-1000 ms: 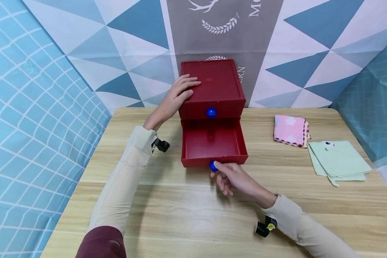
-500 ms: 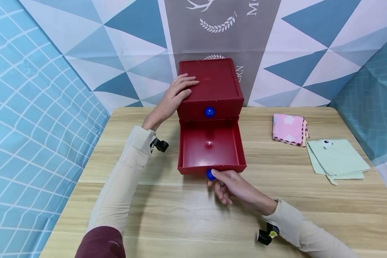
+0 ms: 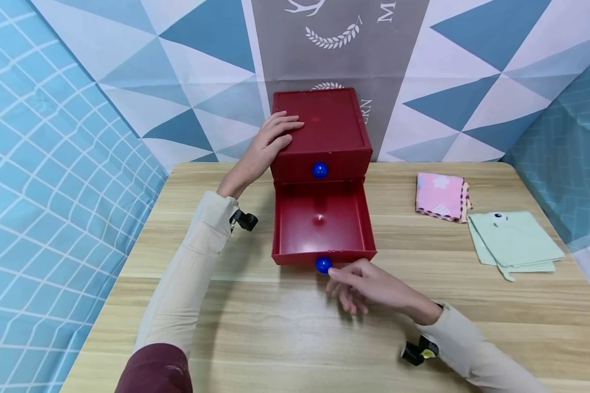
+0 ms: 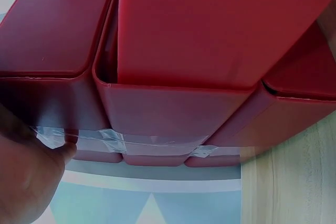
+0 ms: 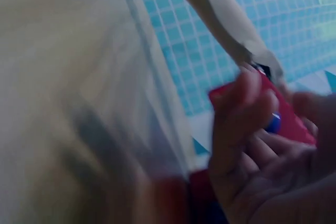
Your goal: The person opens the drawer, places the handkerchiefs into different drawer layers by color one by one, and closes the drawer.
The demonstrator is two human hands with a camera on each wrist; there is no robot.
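"Drawer (image 3: 295,234) stood extended, centre frame: pull finished?"

"Seemingly; left hand (image 3: 269,140) rested straight-fingered atop the cabinet (image 3: 326,125), right hand (image 3: 371,283) hung loose beside the lower knob (image 3: 323,265). Next move likely called for withdrawing it."

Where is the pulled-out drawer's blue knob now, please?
In the head view, the blue knob is below and slightly right of centre, on the front of the pulled-out red drawer, with the right hand at its lower right.

Red three-tier drawer unit (image 3: 329,123), upright, top drawer (image 3: 346,168) closed, middle drawer (image 3: 319,234) pulled out, blue knob (image 3: 323,265) on front
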